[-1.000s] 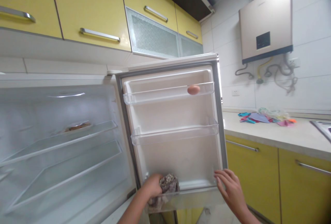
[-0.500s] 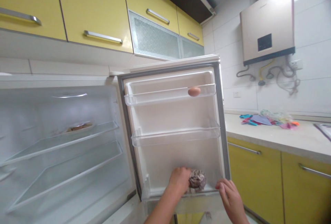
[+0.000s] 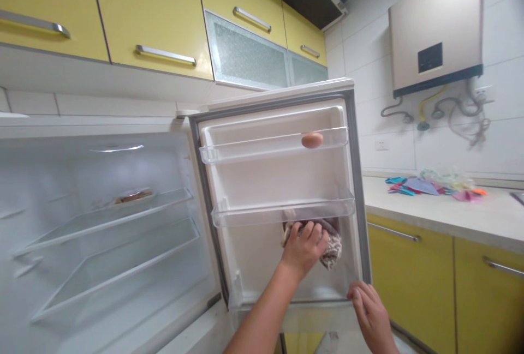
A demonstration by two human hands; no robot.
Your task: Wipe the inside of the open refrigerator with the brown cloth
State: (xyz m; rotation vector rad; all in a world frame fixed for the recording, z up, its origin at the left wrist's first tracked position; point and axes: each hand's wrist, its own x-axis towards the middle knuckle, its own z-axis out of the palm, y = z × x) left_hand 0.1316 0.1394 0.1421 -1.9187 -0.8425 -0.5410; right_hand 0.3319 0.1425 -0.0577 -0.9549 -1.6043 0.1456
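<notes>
A brown and white patterned cloth [image 3: 332, 250] is bunched under my left hand [image 3: 305, 245], whose curled fingers press it to the inner panel of the open fridge door [image 3: 266, 179], just below the middle door shelf [image 3: 282, 213]. My right hand [image 3: 366, 302] is closed on the door's lower right edge, near the end of the bottom door shelf [image 3: 295, 313]. A brown egg [image 3: 312, 140] lies in the top door shelf, above both hands.
Left of the door, the fridge interior has glass shelves [image 3: 123, 253], with a small wrapped tray [image 3: 133, 197] on the upper one. Colourful cloths and plastic bags [image 3: 429, 186] lie on the counter [image 3: 491, 217] at right. A water heater [image 3: 438, 32] hangs above.
My left hand and the cloth have moved up from the bottom door shelf to just under the middle one. The cloth is more spread out. My right hand stays at the door edge.
</notes>
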